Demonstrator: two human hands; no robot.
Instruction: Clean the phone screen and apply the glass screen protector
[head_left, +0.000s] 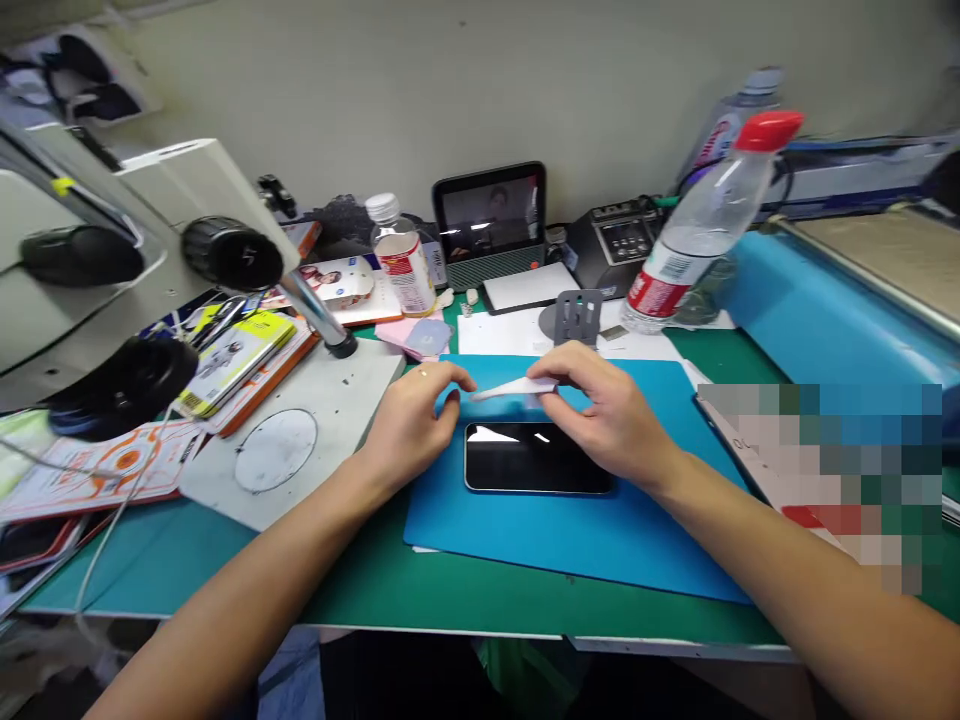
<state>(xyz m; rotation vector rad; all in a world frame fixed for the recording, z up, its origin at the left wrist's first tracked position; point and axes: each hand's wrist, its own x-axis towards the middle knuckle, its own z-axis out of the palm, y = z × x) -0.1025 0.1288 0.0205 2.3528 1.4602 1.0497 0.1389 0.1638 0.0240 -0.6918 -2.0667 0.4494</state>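
A black-screened smartphone (536, 460) lies face up on a blue mat (510, 535). Just above its far edge, my right hand (611, 415) pinches a thin white folded sheet (514, 388) between thumb and fingers; whether it is paper or a wipe I cannot tell. My left hand (412, 425) is at the sheet's free left end, index finger and thumb curved with a small gap between them. The right hand covers the phone's upper right corner.
A red-capped bottle (690, 240) and a smaller bottle (405, 260) stand behind the mat, with a grey phone stand (577, 318) and a tablet (493, 215) between. At left, a metal stand base (337, 395) borders stacked boxes (240, 365). A blue roll (832, 300) lies right.
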